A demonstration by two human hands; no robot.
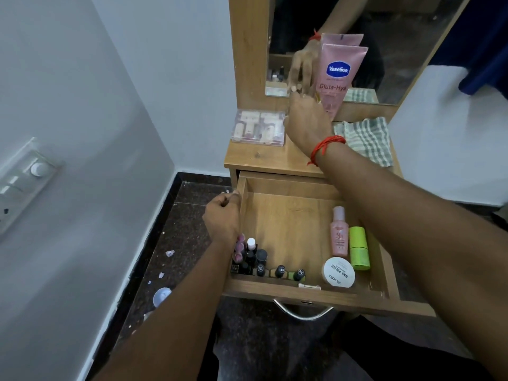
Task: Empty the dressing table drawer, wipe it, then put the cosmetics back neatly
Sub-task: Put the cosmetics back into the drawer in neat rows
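Right hand [308, 122] sat at the upright Vaseline tube [339, 75] base, grip hidden, cannot tell; left hand [221, 218] curled on the drawer [288, 185] wall; tube looked light, squashy, likely best held low.

— How is the light?
— Cool, soft and fairly dim. Shadows are faint and soft-edged, with a mild shade along the back of the drawer [288, 229], below the right wrist.
— Anything darker?
— The mirror [398, 56] above the right hand [306, 121] is mostly dark; the surface [258, 158] under it is evenly lit.
— Sharpness?
— Crisp in the middle: the print on the pink tube [341, 70] beside the right hand reads clearly. That hand smears slightly toward its tip. The switch panel [24, 177] far left of the left hand [221, 217] is soft.
— Distortion?
— Wide-angle. The wall [82, 92] left of the left hand and the mirror's frame lean outward.
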